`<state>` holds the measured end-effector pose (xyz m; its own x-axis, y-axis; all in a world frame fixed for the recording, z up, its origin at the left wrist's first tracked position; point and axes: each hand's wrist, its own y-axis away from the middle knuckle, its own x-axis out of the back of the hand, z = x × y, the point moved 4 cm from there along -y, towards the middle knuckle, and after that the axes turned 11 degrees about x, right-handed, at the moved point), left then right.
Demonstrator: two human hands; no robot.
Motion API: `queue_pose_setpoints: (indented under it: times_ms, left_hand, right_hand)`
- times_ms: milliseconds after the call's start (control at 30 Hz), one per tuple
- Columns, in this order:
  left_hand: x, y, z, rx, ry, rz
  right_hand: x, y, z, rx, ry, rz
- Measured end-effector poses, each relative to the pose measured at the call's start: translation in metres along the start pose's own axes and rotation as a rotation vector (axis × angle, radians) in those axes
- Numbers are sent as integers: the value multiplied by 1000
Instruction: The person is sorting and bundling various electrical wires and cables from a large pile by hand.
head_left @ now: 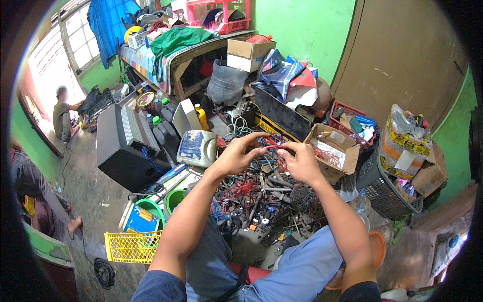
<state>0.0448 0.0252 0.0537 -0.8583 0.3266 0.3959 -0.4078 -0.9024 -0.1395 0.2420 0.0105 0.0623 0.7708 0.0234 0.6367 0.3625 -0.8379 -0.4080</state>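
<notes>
Both hands are raised in front of me over a heap of loose parts and wires. My left hand (245, 152) pinches one end of a thin red piece (272, 144) that looks like wire. At its other end my right hand (300, 162) has its fingers closed on the same piece. Too little of it shows between the fingers to tell its exact kind. Below the hands, the heap of small parts (266, 201) holds tangled red wires (243, 187), dark metal bits and hoses.
Left of the heap stand a white jerrycan (197, 149), a black speaker box (118, 146) and a yellow basket (132, 246). To the right are an open cardboard box (347, 163) and a grey crate (375, 189). Two other people are at far left, one sitting (63, 117).
</notes>
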Motion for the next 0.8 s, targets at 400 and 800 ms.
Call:
queue_pose_setpoints:
  times_ms: [400, 800]
  left_hand:
    - [2, 2, 0, -135, -201, 50]
    - [-19, -11, -6, 66, 263, 74]
  right_hand:
    - [7, 6, 13, -65, -306, -406]
    - [16, 13, 28, -169, -704, -45]
